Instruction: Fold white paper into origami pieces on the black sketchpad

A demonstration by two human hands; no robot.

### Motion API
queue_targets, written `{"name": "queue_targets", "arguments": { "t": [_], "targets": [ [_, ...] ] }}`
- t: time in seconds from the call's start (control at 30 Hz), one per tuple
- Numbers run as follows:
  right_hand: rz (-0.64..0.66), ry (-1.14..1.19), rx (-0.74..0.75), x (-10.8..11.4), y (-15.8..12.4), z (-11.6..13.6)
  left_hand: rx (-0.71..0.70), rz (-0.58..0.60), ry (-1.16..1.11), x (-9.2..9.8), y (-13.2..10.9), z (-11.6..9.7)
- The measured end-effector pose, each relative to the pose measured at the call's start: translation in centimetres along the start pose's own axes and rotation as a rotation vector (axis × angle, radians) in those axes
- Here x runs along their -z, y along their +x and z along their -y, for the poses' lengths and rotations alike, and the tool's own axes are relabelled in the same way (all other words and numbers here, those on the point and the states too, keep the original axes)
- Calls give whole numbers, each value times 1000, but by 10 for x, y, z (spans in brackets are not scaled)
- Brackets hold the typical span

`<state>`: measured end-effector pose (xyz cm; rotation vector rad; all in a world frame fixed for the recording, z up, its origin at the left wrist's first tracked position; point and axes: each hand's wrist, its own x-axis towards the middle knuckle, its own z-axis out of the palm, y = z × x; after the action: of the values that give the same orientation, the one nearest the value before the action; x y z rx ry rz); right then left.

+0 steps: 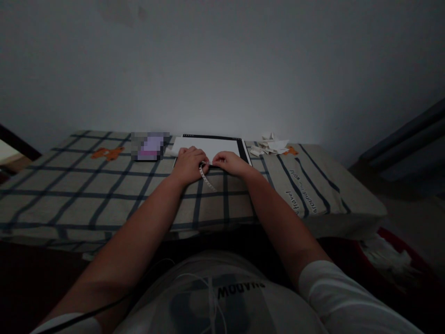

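Dimly grey wall [222,69] behind checked tablecloth [107,190], thin white strip [204,176] in both hands [189,164] [232,163]

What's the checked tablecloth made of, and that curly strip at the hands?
Tablecloth: probably dull woven cloth, because it hangs in soft folds.
Strip: maybe thin paper or plastic, dull-looking; it bends in a curve, but it's too dim to tell which.
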<state>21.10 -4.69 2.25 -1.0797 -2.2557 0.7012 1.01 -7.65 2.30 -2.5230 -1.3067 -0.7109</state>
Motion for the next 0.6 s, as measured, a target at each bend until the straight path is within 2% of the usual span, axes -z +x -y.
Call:
{"name": "queue_targets", "arguments": {
  "t": [0.27,0.6],
  "targets": [
    [-54,-9,35,-3,1,-2,-6,38,-27,-7,1,6],
    [-42,-21,97,-7,2,-4,-29,33,-22,-3,0,1]
  ]
}}
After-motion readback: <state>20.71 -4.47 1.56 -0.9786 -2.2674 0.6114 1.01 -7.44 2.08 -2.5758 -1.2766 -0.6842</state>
